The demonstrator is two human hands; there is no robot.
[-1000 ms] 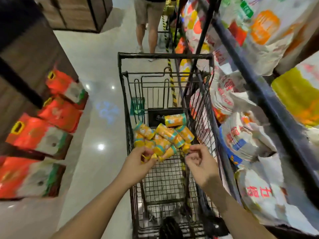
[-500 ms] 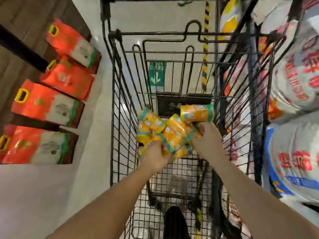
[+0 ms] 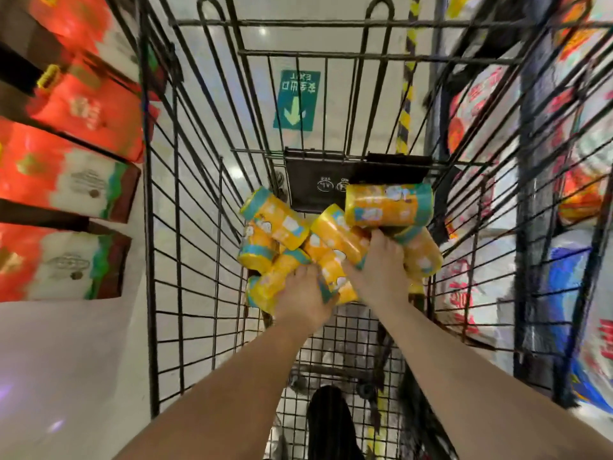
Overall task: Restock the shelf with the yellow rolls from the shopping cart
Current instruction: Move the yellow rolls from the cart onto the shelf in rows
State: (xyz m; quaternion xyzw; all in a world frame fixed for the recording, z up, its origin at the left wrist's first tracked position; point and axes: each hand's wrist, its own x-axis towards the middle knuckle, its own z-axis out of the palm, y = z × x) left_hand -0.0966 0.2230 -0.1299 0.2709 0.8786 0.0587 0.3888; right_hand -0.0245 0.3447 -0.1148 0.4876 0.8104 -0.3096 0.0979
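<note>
Fingers of left hand (image 3: pixel 302 293) and right hand (image 3: pixel 378 272) curled around yellow rolls (image 3: pixel 336 234) | inside shopping cart (image 3: pixel 148 227)

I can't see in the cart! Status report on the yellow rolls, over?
Left hand grips yellow rolls at pile's near edge. Right hand grips rolls mid-pile. Pile inside shopping cart; nothing in the way.
</note>
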